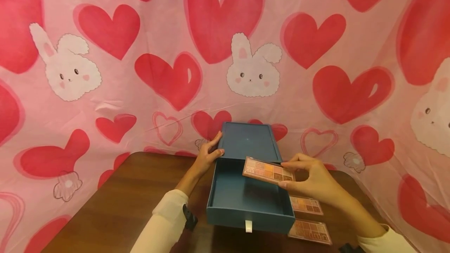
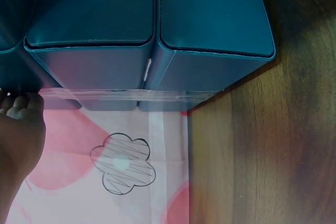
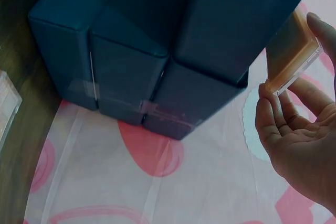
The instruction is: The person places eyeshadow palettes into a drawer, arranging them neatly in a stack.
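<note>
A blue drawer box [image 1: 250, 140] has its top drawer [image 1: 225, 216] pulled out toward me, with a white pull tab [image 1: 249, 226] on the front. My left hand [image 1: 206, 156] rests against the box's left side, its thumb near the front top edge. My right hand [image 1: 311, 175] pinches an eyeshadow palette [image 1: 261, 170] by its right end, between thumb and fingers. The palette is tilted over the drawer's right rear part. In the right wrist view, its clear-edged case [image 3: 294, 59] shows beside the box. The visible drawer floor [image 1: 246, 190] is bare.
Two more eyeshadow palettes, a farther one [image 1: 306, 205] and a nearer one [image 1: 310, 231], lie on the brown wooden table [image 1: 116, 206] right of the drawer. Clear tape [image 2: 121, 94] runs across the box's stacked units. A pink heart-and-bunny cloth [image 1: 158, 22] hangs behind.
</note>
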Motion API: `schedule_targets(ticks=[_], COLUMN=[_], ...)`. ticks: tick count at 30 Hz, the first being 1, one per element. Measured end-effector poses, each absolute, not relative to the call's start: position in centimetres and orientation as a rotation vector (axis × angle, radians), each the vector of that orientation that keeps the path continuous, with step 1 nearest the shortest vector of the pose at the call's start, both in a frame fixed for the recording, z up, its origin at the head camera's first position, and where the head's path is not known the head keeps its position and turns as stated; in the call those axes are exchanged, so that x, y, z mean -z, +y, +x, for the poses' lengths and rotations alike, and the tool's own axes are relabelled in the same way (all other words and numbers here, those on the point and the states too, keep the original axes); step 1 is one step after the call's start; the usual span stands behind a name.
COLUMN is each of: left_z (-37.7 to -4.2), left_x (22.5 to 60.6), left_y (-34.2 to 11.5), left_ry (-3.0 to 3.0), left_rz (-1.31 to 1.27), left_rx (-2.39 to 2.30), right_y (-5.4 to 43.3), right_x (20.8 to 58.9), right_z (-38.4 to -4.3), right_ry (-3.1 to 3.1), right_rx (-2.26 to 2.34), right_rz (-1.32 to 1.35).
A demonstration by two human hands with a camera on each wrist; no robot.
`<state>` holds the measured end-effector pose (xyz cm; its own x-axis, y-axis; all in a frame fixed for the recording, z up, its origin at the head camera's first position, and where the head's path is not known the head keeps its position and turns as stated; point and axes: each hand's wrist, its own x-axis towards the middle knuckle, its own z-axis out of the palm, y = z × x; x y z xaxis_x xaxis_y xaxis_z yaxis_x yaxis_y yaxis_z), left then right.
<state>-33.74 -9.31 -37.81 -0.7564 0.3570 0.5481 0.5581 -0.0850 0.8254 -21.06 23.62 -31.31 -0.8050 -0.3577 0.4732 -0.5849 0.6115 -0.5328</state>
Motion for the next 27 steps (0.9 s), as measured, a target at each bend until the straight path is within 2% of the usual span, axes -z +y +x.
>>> schedule_targets(ticks=[27], left_z=[-34.0], left_x=[38.1], left_y=[-9.2], left_ry=[-2.003], left_rz=[-1.011], left_rx=[1.899], right_y=[18.3], right_x=[32.6], right_z=[-21.9], right_ry=[-2.624], right_rx=[-0.911], right_rz=[1.034])
